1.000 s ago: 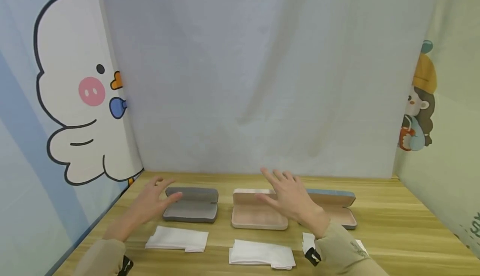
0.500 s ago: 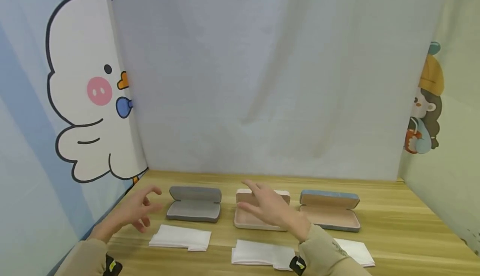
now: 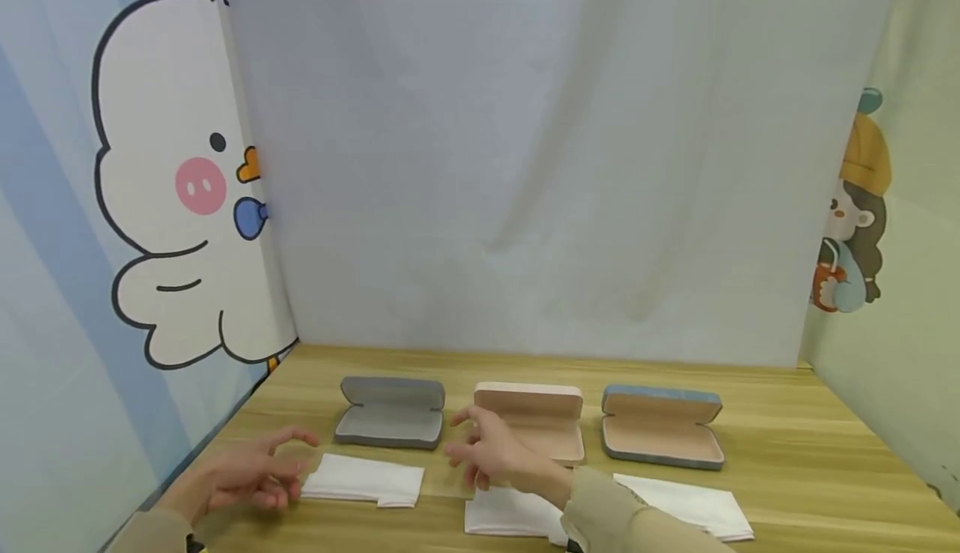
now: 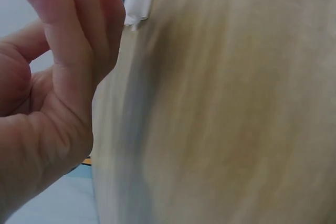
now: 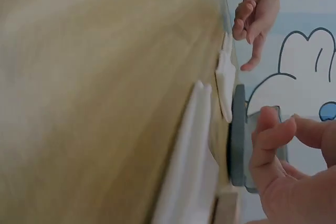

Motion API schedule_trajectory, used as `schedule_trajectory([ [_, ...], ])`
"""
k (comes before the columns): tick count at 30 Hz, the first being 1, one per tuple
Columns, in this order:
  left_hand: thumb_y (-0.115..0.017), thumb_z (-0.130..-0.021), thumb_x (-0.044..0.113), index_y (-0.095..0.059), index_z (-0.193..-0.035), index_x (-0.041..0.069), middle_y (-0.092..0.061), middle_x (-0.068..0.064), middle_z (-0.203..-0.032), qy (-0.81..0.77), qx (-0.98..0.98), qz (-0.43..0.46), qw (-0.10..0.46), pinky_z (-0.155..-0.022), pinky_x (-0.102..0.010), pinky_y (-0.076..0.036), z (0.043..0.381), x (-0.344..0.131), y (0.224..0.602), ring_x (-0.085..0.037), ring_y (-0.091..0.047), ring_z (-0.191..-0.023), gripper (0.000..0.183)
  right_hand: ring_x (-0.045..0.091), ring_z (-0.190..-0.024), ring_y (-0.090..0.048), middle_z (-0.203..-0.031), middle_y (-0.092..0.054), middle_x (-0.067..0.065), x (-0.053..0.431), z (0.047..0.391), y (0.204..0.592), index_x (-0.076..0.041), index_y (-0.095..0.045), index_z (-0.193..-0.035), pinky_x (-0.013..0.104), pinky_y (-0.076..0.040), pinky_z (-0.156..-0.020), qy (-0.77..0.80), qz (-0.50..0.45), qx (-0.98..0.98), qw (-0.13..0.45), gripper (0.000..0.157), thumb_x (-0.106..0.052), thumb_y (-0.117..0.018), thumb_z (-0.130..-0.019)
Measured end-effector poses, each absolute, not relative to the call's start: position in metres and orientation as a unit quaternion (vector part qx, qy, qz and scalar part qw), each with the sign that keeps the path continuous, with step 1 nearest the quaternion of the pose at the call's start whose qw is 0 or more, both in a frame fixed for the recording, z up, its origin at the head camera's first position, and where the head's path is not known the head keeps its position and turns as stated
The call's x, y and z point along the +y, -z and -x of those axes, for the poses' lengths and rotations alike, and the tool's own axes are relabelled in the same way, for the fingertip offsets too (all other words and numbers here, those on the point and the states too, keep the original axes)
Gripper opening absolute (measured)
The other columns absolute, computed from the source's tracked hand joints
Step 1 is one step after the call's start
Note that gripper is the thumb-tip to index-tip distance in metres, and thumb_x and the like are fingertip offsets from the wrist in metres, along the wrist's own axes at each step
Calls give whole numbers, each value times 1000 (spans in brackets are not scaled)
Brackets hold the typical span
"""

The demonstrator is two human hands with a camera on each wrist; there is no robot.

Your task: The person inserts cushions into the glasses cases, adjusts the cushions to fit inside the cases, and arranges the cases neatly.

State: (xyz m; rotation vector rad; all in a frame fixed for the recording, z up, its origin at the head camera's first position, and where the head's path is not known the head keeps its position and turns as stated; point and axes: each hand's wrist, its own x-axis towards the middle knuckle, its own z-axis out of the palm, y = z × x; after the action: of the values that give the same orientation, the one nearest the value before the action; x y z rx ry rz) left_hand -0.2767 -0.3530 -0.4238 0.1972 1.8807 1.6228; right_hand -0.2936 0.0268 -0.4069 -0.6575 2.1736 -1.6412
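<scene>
My left hand (image 3: 251,471) hovers at the left end of a folded white cloth (image 3: 367,480), fingers loosely bent and holding nothing. My right hand (image 3: 498,453) is over the middle folded cloth (image 3: 506,516), in front of a pale pink glasses case (image 3: 547,434); its fingers are relaxed and bare of any object. In the right wrist view, thumb and fingertips of the right hand (image 5: 294,177) come near each other with nothing between them. A grey glasses case (image 3: 390,424) lies with its lid up behind the left cloth. The pink case also has its lid raised.
At the right, a blue glasses case (image 3: 663,438) with a raised lid sits behind a third folded white cloth (image 3: 693,507). All rest on a wood-grain table (image 3: 795,453). A grey curtain (image 3: 450,161) hangs at its back edge, with printed cloth walls on both sides.
Both hands have come down and back toward the cloths. The right hand has also moved left, uncovering the blue case. Cases and cloths stay where they were.
</scene>
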Motion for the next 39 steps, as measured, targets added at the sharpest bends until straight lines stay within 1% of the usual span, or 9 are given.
schedule_trajectory([
  [3, -54, -98, 17, -22, -142, 8, -67, -2, -76, -630, 695, -71, 339, -51, -12, -50, 278, -354, 433, -1, -61, -56, 55, 9, -44, -55, -83, -67, 19, 14, 284, 414, 4, -40, -126, 18, -44, -38, 633, 178, 720, 222, 40, -7, -60, -93],
  [6, -56, -97, 15, -22, -140, 10, -66, 0, -75, -639, 682, -74, 348, -51, -11, -49, 278, -351, 439, 0, -61, -57, 55, 8, -44, -56, -77, -67, 13, 3, 275, 421, 3, -41, -120, 17, -47, -40, 660, 138, 697, 244, 36, -4, -61, -91],
  [11, -57, -97, 17, -23, -138, 9, -66, 1, -72, -637, 693, -66, 331, -50, -11, -50, 276, -345, 441, 0, -60, -55, 53, 8, -41, -57, -65, -63, 7, -11, 268, 427, 2, -44, -109, 17, -49, -40, 671, 97, 686, 263, 30, 0, -65, -88],
  [17, -56, -97, 17, -27, -133, 8, -66, 0, -69, -631, 706, -48, 319, -49, -11, -49, 276, -336, 435, 0, -59, -52, 47, 9, -38, -56, -58, -62, 8, -23, 267, 430, 1, -48, -96, 20, -50, -38, 653, 74, 717, 233, 25, 2, -70, -83],
  [21, -59, -95, 14, -30, -129, 7, -65, -1, -66, -619, 727, -29, 295, -48, -12, -49, 275, -328, 431, -1, -59, -51, 45, 11, -35, -54, -54, -62, 8, -29, 269, 433, 1, -50, -87, 23, -51, -37, 635, 64, 742, 204, 24, 7, -72, -78],
  [27, -61, -90, 3, -35, -117, 3, -62, -1, -60, -589, 767, -6, 255, -46, -12, -48, 271, -312, 423, -3, -58, -49, 38, 8, -32, -50, -49, -60, 7, -33, 268, 434, -2, -51, -73, 17, -43, -32, 615, 76, 765, 178, 21, 11, -68, -75],
  [31, -61, -87, -2, -38, -107, 2, -62, -1, -58, -579, 780, 7, 238, -45, -13, -48, 271, -308, 423, -4, -59, -49, 30, 7, -31, -49, -47, -60, 6, -35, 267, 432, 1, -52, -73, 14, -40, -30, 616, 87, 762, 176, 17, 12, -65, -73],
  [35, -61, -87, -3, -41, -101, 1, -63, -2, -59, -571, 785, 27, 236, -46, -13, -49, 270, -307, 423, -5, -61, -50, 24, 5, -31, -48, -46, -58, 3, -37, 266, 432, 2, -55, -70, 13, -38, -30, 617, 88, 761, 182, 14, 13, -63, -73],
  [39, -60, -87, -2, -44, -97, 0, -63, 0, -59, -575, 781, 20, 245, -46, -11, -48, 270, -308, 425, -3, -60, -50, 19, 3, -32, -47, -51, -64, 10, -36, 268, 434, 6, -60, -68, 12, -38, -31, 611, 87, 765, 185, 9, 13, -64, -73],
])
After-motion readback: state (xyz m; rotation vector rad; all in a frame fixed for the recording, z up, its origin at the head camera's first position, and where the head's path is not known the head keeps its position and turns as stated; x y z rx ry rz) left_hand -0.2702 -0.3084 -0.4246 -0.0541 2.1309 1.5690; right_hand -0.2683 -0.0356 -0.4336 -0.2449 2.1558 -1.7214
